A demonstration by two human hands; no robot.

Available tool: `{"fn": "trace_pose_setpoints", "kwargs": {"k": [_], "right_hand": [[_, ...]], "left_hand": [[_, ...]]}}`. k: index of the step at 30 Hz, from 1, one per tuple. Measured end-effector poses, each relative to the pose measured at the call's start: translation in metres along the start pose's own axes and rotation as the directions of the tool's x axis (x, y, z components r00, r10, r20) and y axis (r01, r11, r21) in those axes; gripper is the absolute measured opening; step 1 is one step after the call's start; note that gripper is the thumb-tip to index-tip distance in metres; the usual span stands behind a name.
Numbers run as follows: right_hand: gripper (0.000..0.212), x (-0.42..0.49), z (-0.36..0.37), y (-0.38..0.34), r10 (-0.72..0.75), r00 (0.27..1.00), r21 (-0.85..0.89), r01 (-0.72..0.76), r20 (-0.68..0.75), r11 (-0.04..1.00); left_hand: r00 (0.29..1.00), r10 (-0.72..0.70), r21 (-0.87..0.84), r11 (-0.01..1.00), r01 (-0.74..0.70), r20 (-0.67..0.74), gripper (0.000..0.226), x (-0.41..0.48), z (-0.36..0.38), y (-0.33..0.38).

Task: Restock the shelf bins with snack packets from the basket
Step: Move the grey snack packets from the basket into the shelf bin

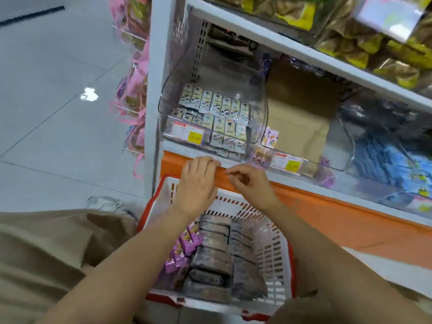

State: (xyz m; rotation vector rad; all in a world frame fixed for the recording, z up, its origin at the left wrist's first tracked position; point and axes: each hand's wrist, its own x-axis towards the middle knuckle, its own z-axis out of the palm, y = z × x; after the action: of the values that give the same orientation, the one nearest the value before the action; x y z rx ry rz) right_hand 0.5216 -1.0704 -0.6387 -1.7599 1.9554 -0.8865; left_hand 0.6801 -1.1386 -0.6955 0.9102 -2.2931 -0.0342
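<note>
A white basket with a red rim (pixel 278 242) stands on the floor below the shelf, holding rows of grey snack packets (pixel 215 251) and some purple packets (pixel 182 253). Above it, a clear shelf bin (pixel 177 94) holds small pale packets (pixel 219 113). A second clear bin (pixel 336 157) to its right holds a brown cardboard box (pixel 301 113) and a few purple packets. My left hand (pixel 197 183) hovers over the basket's far edge, fingers straight, holding nothing. My right hand (pixel 247 181) is beside it, fingers loosely curled, with nothing visible in it.
The shelf's orange base panel (pixel 339 218) runs behind the basket. A bin of blue packets (pixel 397 167) lies to the right. Yellow and brown bags (pixel 350 43) fill the upper shelf. Pink-ribboned bags (pixel 135 73) hang on the shelf's end. Grey tiled floor (pixel 58 113) spreads left.
</note>
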Motion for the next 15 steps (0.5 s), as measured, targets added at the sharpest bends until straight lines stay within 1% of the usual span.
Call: {"fn": "trace_pose_setpoints", "kwargs": {"k": [1, 3, 4, 6, 8, 11, 15], "right_hand": [[0.014, -0.011, 0.005, 0.014, 0.032, 0.999, -0.015, -0.032, 0.014, 0.999], [0.014, -0.029, 0.019, 0.044, 0.095, 0.994, -0.046, -0.093, 0.051, 0.995], [0.015, -0.036, 0.025, 0.058, 0.135, 0.988, -0.063, -0.131, 0.074, 0.989], [0.017, -0.051, 0.04, 0.084, 0.225, 0.965, -0.127, -0.209, 0.136, 0.97], [0.019, -0.063, 0.054, 0.106, 0.308, 0.931, -0.189, -0.273, 0.195, 0.943], [0.021, -0.078, 0.075, 0.129, 0.374, 0.895, -0.226, -0.323, 0.242, 0.919], [0.019, -0.085, 0.102, 0.153, 0.443, 0.836, -0.232, -0.383, 0.325, 0.894]], "left_hand": [[0.996, 0.035, 0.006, 0.999, -0.036, 0.084, 0.052, -0.006, 0.008, 0.005], [0.958, 0.072, 0.043, 0.995, -0.087, 0.279, 0.052, -0.017, 0.027, 0.01], [0.929, 0.068, 0.057, 0.994, -0.095, 0.363, 0.054, -0.021, 0.035, 0.011], [0.876, 0.025, 0.077, 0.995, -0.07, 0.481, 0.062, -0.025, 0.046, 0.009], [0.831, -0.035, 0.11, 0.993, -0.032, 0.555, 0.07, -0.026, 0.055, 0.006], [0.767, -0.121, 0.191, 0.982, -0.002, 0.63, 0.081, -0.025, 0.07, -0.004], [0.711, -0.182, 0.252, 0.968, 0.007, 0.68, 0.088, -0.035, 0.092, -0.019]]}}
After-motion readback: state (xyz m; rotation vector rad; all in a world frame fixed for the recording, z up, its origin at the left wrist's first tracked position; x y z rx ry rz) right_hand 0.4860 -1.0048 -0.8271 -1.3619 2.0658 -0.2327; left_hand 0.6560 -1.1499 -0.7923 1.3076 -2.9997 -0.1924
